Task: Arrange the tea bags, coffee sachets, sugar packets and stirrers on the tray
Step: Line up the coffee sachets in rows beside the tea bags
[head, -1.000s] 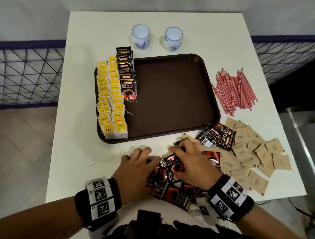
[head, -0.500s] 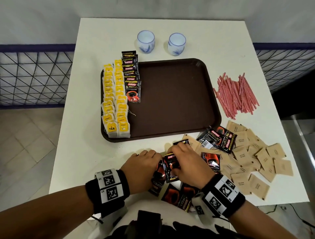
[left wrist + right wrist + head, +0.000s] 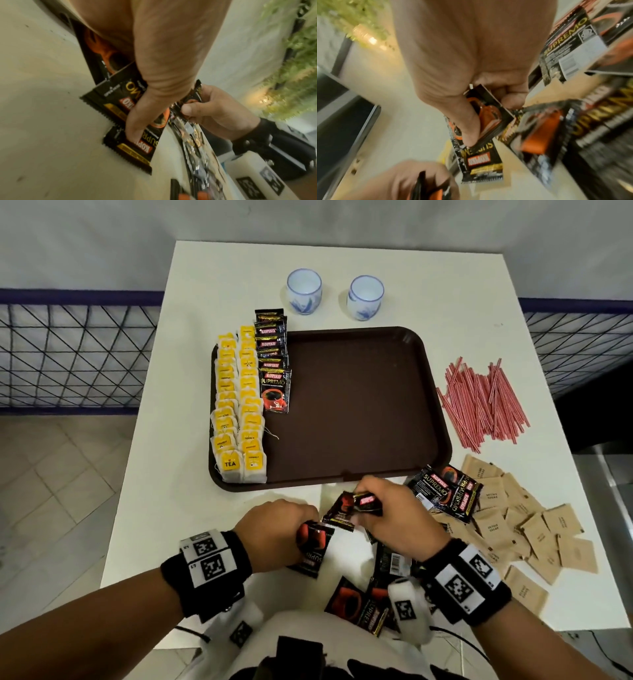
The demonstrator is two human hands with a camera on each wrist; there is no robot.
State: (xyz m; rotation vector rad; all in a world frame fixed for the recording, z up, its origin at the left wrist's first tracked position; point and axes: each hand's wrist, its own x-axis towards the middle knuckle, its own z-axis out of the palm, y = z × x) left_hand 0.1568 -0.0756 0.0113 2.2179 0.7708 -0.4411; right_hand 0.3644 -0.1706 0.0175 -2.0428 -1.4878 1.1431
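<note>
Both hands' fingers (image 3: 310,510) pinch coffee sachets (image 3: 352,505) over white table (image 3: 212,285) beside wire fencing (image 3: 75,354).

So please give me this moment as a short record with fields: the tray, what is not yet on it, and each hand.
tray: brown, on the white table
on tray: two rows of tea bags at its left side, one row of coffee sachets beside them
off tray: stirrers to its right; sugar packets and loose sachets at the near right
cups: two, behind the tray
left hand: holds sachets near the table's near edge
right hand: pinches a sachet, lifted off the table
</note>
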